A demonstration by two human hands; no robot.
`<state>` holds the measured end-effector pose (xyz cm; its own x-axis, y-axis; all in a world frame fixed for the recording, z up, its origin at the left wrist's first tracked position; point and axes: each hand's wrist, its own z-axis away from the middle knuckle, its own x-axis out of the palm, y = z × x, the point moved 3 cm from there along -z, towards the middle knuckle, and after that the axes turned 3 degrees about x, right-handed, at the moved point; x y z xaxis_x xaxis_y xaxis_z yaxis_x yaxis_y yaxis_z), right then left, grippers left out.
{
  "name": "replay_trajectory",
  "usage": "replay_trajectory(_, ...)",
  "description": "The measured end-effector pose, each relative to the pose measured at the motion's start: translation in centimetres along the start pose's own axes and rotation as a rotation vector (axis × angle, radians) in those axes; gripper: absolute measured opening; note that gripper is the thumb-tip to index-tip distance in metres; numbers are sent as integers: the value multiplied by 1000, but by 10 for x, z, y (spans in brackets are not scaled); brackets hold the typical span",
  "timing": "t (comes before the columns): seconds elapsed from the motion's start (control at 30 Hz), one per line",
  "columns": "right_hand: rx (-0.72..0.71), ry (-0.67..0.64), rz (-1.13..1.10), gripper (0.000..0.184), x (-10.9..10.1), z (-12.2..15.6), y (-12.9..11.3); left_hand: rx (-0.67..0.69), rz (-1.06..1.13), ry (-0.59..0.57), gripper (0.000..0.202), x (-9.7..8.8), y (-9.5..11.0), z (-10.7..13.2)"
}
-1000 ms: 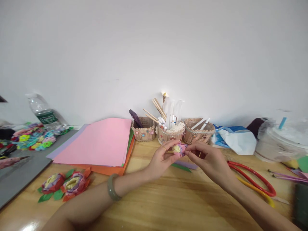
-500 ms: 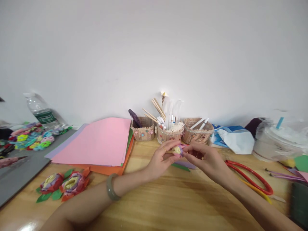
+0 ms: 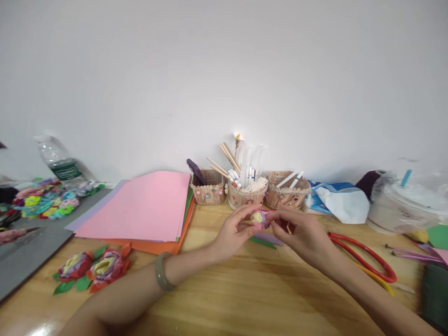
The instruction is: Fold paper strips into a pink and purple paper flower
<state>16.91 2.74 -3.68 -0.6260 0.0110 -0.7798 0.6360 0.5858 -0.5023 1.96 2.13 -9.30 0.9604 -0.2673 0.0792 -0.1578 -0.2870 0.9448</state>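
Both my hands meet above the wooden table (image 3: 224, 298) at its middle. My left hand (image 3: 234, 232), with a ring and a grey-green bangle on the wrist, pinches a small folded paper flower (image 3: 258, 218) with a yellow centre and pink-purple petals. My right hand (image 3: 301, 233) pinches the same flower from the right side, fingers curled on its petals. Under the hands lie a green paper strip (image 3: 262, 242) and a purple strip (image 3: 270, 239).
A stack of pink, purple and orange paper (image 3: 140, 207) lies at the left, two finished paper flowers (image 3: 91, 269) in front of it. Three stick baskets (image 3: 247, 191) with pens stand by the wall. Red and yellow hoops (image 3: 367, 259), a lidded cup (image 3: 402, 205), a water bottle (image 3: 61, 163).
My right hand has shifted slightly left and closed in on the flower; the flower now sits more hidden between the fingertips. The left hand has barely moved.
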Motion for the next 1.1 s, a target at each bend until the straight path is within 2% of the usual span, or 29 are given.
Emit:
replay_trajectory(0.13,9,18,62,17,1,1,0,34,-23,18,40,-1,0,1)
replay_trajectory(0.33,-29,149,291,19,3,8,-5,74,-98,22,41,-2,3,1)
replay_trajectory(0.4,-15,105,211,20,2,7,-6,82,-108,23,40,-2,4,1)
replay_trajectory(0.47,43,6,19,21,0,4,-4,86,-103,19,40,-2,4,1)
replay_trajectory(0.57,199,-158,-270,25,-1,-2,3,91,-110,9,40,-2,4,2)
replay_trajectory(0.7,350,-296,-447,28,2,-5,14,105,-128,1,40,-2,3,2)
replay_trajectory(0.87,412,-371,-503,28,7,-4,24,145,-173,-24,40,-2,4,1)
replay_trajectory(1.1,443,-335,-550,28,9,-4,24,126,-128,-54,40,-2,4,1)
